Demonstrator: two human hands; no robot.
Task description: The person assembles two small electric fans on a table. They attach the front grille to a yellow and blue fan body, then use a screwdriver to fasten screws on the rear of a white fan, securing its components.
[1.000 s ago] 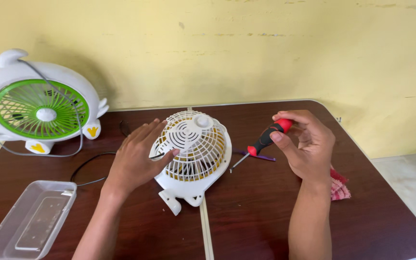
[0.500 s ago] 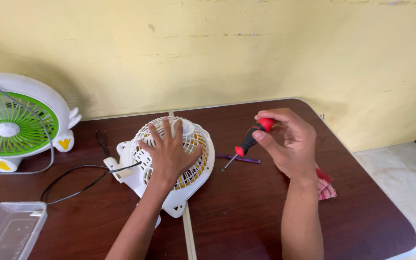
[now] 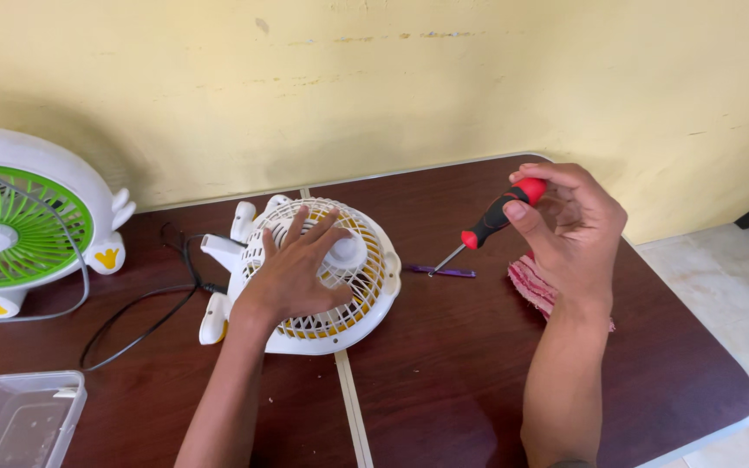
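A small white and yellow fan lies grille-up on the dark brown table. My left hand rests flat on its grille with fingers spread. My right hand is raised to the right of the fan and grips a screwdriver with a red and black handle, its tip pointing down-left above the table. A thin purple tool lies on the table just below that tip.
A white fan with a green grille stands at the far left, a grey cord draped over it. A black cable runs from the small fan. A clear plastic box sits front left. A red checked cloth lies under my right wrist.
My left hand has turned the small fan on the table, so its feet now point left and back. My right hand has lifted the screwdriver higher and further right.
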